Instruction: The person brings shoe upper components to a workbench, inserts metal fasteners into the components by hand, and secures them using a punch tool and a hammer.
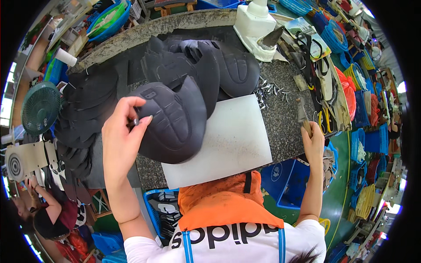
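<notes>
In the head view, the step in hand appears to be handling the top black moulded panel point(173, 125), a rounded piece with grooved padding, while a tool is kept off to the side. The panel lies just beside the fingers of the left hand point(123, 131), partly over a flat white board point(237, 140). Those fingers are bent with thumb and forefinger a little parted; a small dark, shiny thing point(134, 122) shows between them, but whether they grip it or the panel I cannot tell. The fingers of the right hand point(312, 142) are closed round a slim tool with a brown handle and greyish metal blade point(301, 109), its tip pointing away from the person. Any move with it seems to call for a steadied panel and left fingers clear of the blade. Beyond the left fingers, more black moulded panels point(239, 68) overlap on the speckled grey stone worktop point(287, 136); left of them lie stacked black sheets point(87, 109). Small silvery metal pieces point(263, 94) are scattered left of the right fingers and beyond them, with yellow-handled scissors point(324, 122) just to their right. Farther out are a green round fan point(41, 107), a co-worker point(50, 219) and blue plastic baskets point(333, 37).
</notes>
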A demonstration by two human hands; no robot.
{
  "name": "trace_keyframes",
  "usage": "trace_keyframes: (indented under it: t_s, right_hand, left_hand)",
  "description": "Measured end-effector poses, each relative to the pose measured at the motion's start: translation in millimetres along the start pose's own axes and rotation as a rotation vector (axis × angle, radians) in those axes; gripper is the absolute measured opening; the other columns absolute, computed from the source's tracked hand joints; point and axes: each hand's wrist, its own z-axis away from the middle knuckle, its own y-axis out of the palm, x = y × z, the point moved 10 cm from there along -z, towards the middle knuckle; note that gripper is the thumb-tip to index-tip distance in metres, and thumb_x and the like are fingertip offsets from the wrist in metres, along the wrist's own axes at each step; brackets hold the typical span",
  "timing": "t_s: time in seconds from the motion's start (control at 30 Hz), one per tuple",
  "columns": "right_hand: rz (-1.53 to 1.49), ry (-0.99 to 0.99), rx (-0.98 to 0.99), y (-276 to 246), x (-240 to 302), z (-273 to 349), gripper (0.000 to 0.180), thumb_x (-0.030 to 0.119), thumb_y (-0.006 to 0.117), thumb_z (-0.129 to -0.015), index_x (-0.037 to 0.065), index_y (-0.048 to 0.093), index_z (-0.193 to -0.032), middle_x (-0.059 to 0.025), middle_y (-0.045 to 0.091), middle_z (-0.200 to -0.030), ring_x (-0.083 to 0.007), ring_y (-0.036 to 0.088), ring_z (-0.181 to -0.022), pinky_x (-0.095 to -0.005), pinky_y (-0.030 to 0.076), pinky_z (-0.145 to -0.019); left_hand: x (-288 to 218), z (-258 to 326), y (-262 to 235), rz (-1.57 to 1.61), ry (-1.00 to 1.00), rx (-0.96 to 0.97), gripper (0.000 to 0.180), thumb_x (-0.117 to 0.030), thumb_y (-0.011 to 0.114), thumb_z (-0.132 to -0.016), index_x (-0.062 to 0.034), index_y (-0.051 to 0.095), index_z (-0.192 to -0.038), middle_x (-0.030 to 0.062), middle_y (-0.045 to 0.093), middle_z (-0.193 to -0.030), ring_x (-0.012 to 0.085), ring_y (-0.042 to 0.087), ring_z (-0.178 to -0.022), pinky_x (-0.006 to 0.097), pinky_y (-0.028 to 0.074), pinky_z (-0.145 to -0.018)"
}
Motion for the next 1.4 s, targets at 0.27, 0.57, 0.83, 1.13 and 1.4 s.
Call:
trace_keyframes:
  t_s: [0.27, 0.57, 0.83, 1.13, 1.4]
  right_hand:
    - [-0.361, -0.475, 0.402, 101.6, 198.9, -31.9, 0.023, 0.022, 0.058, -0.089, 0.001, 0.048, -0.092, -0.0207, 0.057, -0.073, -0.0403, 0.056, -0.069, -0.0431, 0.044, -0.059]
    - [-0.341, -0.458, 0.436, 116.2, 209.4, -42.7, 0.025, 0.024, 0.057, -0.090, 0.001, 0.051, -0.097, -0.0191, 0.060, -0.070, -0.0385, 0.059, -0.066, -0.0411, 0.045, -0.058]
    - [-0.479, -0.414, 0.463, 56.2, 179.8, -0.7, 0.022, 0.012, 0.060, -0.087, 0.000, 0.056, -0.105, -0.0128, 0.057, -0.072, -0.0171, 0.052, -0.061, -0.0288, 0.044, -0.061]
    - [-0.078, -0.623, 0.776, 80.5, 172.6, 54.2, 0.023, 0.025, 0.060, -0.086, 0.005, 0.050, -0.091, -0.0136, 0.059, -0.073, -0.0337, 0.060, -0.064, -0.0414, 0.046, -0.054]
    - [-0.057, -0.582, 0.804, 87.0, 162.7, 51.4, 0.020, 0.020, 0.061, -0.086, 0.003, 0.052, -0.090, -0.0136, 0.056, -0.064, -0.0331, 0.058, -0.058, -0.0405, 0.044, -0.053]
  left_hand:
    - [37.9, -17.5, 17.7, -0.164, -0.013, 0.122, 0.024, -0.008, 0.066, -0.076, -0.0063, 0.057, -0.098, 0.0081, 0.056, -0.072, 0.0209, 0.056, -0.066, 0.029, 0.043, -0.062]
    - [-50.8, 88.2, -87.4, -0.087, 0.051, -0.418, 0.014, 0.002, 0.063, -0.073, 0.0000, 0.062, -0.087, 0.0011, 0.056, -0.079, 0.0069, 0.045, -0.066, 0.019, 0.033, -0.059]
    - [19.4, 88.2, 101.1, -0.215, 0.148, 0.183, 0.033, 0.003, 0.066, -0.075, -0.0047, 0.057, -0.106, 0.0122, 0.050, -0.099, 0.0281, 0.054, -0.074, 0.032, 0.046, -0.068]
    - [27.1, 64.7, 105.6, 0.491, 0.018, -0.017, 0.020, 0.011, 0.060, -0.081, 0.0036, 0.066, -0.099, 0.0081, 0.060, -0.093, 0.0116, 0.061, -0.083, 0.022, 0.049, -0.073]
    - [53.4, 67.4, 138.6, 0.798, -0.279, 0.016, 0.009, 0.004, 0.057, -0.088, 0.0013, 0.055, -0.096, 0.0078, 0.066, -0.092, 0.0105, 0.064, -0.085, 0.023, 0.051, -0.075]
